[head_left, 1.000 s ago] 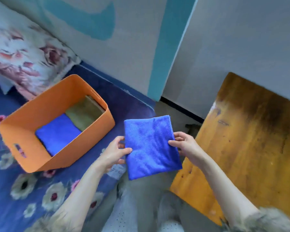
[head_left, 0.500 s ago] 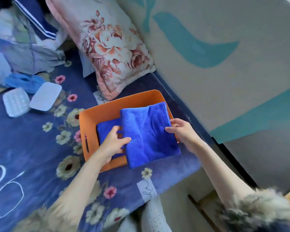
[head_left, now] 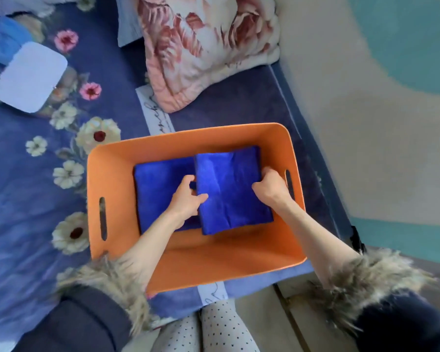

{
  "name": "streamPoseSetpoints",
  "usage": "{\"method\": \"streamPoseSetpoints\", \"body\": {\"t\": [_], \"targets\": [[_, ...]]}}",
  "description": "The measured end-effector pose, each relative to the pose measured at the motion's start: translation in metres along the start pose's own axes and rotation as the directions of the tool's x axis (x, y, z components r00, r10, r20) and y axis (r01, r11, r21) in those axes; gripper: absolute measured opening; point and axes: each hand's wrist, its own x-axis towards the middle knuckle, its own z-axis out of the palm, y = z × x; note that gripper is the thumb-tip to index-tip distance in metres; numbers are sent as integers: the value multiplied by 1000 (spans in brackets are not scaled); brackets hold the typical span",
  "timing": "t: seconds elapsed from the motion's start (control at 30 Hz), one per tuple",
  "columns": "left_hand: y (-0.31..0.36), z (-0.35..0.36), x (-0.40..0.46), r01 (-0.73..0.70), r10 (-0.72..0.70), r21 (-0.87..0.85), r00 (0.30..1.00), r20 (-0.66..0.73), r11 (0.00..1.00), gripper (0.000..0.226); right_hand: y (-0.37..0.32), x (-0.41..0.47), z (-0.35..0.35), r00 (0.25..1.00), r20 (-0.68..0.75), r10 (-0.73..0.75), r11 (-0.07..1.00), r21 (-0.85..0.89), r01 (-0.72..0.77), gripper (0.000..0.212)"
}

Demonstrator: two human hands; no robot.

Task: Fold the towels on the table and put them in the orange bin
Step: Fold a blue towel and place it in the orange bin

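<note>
Dark-blue floral bedding (head_left: 23,199) filled the left and far parts of the head view, with a pale wall carrying a teal painted shape (head_left: 404,39) along the right. Your orange bin (head_left: 117,250) sat on the bedding, its long axis running left to right, a slot handle visible in each end wall. Inside it, a folded blue towel (head_left: 160,184) lay flat on the left side of the floor. You held a second folded blue towel (head_left: 229,189) down inside the bin on the right side, its left edge overlapping the first towel. Your left hand (head_left: 186,199) gripped that towel's left edge, thumb on top and fingers curled underneath. Your right hand (head_left: 271,186) gripped the right edge, fingers curled round it, knuckles up, close to the bin's right wall. Whether the towel had fully settled on the bin floor could not be told. Both forearms reached in over the near wall, bare up to fur-trimmed dark sleeves (head_left: 107,283). A pink-and-white floral pillow (head_left: 201,47) leaned at the far side, just beyond the bin. A pale rounded-square lid or pad (head_left: 31,77) lay at far left. Your polka-dot trousers (head_left: 208,329) showed at the near edge.
</note>
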Motion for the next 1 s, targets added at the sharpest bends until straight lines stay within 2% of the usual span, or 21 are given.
{"method": "streamPoseSetpoints", "body": {"t": [0.1, 0.33, 0.53, 0.63, 0.67, 0.73, 0.8, 0.83, 0.87, 0.9, 0.93, 0.97, 1.0], "targets": [[-4, 7, 11, 34, -34, -44, 999, 13, 998, 33, 0, 9, 6, 999, -32, -4, 997, -71, 2, 14], [-13, 16, 27, 45, -45, -27, 999, -23, 999, 41, 2, 13, 21, 994, -111, -20, 963, -270, -11, 28], [-14, 18, 29, -31, 29, -40, 998, -48, 999, 41, 4, 10, 22, 981, -188, -40, 966, -260, -11, 29], [-11, 20, 33, 7, -11, -66, 998, -57, 998, 43, 4, 11, 24, 975, -216, -42, 968, -252, -14, 31], [-11, 21, 34, 8, -11, -41, 998, -63, 999, 46, 4, 11, 25, 974, -220, -49, 968, -252, -8, 36], [-12, 24, 31, -63, 83, 170, 990, -113, 983, 58, 8, 6, 29, 974, -191, -119, 949, -311, 55, 59], [-15, 25, 22, -186, 297, 487, 941, -160, 853, 70, 16, 1, 33, 952, -138, -272, 869, -461, 181, 79], [-17, 26, 17, -269, 432, 630, 894, -119, 729, 77, 21, 0, 35, 933, -85, -351, 793, -557, 247, 81], [-19, 27, 15, -346, 532, 745, 846, -15, 570, 85, 25, 1, 36, 917, -12, -399, 701, -649, 297, 81], [-21, 28, 16, -398, 571, 826, 813, 115, 400, 96, 28, 6, 35, 911, 63, -408, 605, -728, 321, 81], [-22, 29, 19, -418, 552, 875, 802, 229, 244, 107, 29, 12, 34, 915, 122, -385, 510, -797, 322, 86], [-22, 29, 25, -412, 506, 903, 809, 299, 124, 115, 29, 19, 34, 922, 162, -350, 414, -856, 308, 94], [-22, 29, 32, -391, 462, 919, 824, 326, 48, 121, 29, 26, 33, 929, 185, -320, 325, -900, 291, 103]]}}
